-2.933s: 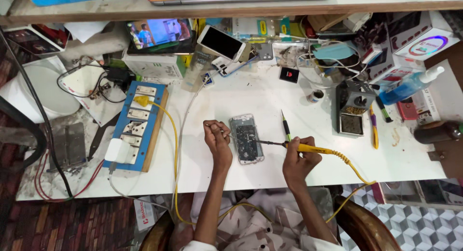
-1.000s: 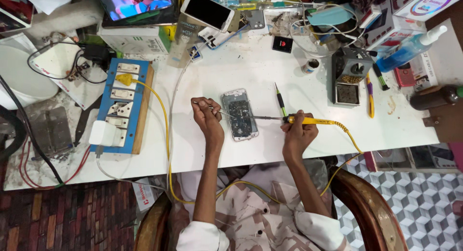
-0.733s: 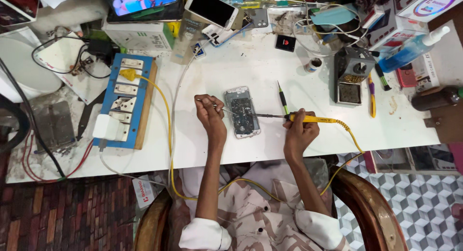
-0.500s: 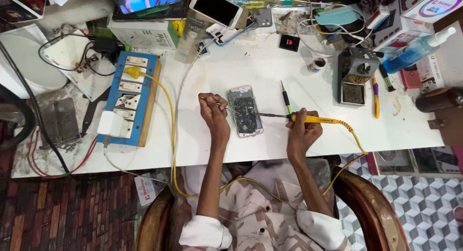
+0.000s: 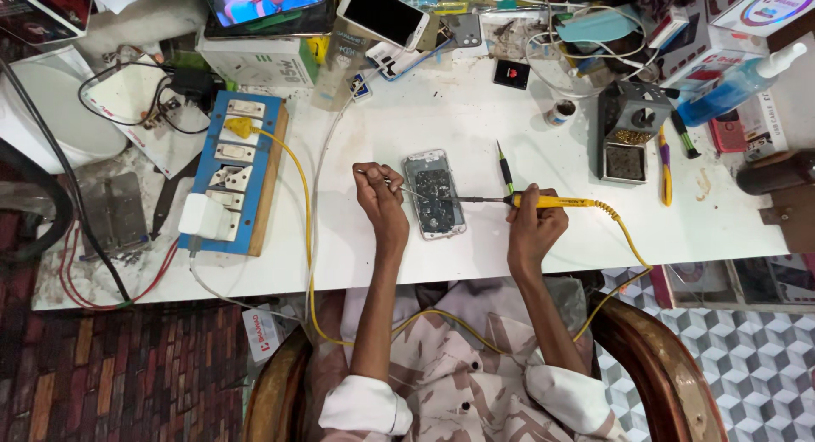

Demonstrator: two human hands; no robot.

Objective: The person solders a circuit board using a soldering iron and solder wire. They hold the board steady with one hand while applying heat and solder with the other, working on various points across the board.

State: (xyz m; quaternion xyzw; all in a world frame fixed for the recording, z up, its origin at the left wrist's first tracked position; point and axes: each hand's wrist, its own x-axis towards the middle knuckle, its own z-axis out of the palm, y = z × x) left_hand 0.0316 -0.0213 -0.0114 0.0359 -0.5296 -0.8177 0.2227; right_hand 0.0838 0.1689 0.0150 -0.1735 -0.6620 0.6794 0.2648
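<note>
The right hand (image 5: 535, 225) is closed around a yellow-handled soldering iron (image 5: 552, 202), its tip on the opened phone (image 5: 434, 193) at centre frame. The left hand (image 5: 379, 200) pinches thin tweezers (image 5: 392, 185) at the phone's left edge. A blue power strip (image 5: 233, 174) lies at left on the white table (image 5: 475, 119).

The opened phone (image 5: 434, 193) lies on the table (image 5: 475, 119), right of the socket board (image 5: 229, 174).

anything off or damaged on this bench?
Nothing spilled. The opened grey phone lies bare on the white tabletop with its insides exposed; left hand holds thin tweezers to it, right hand a yellow-handled soldering iron. Cables clutter the back edge.
</note>
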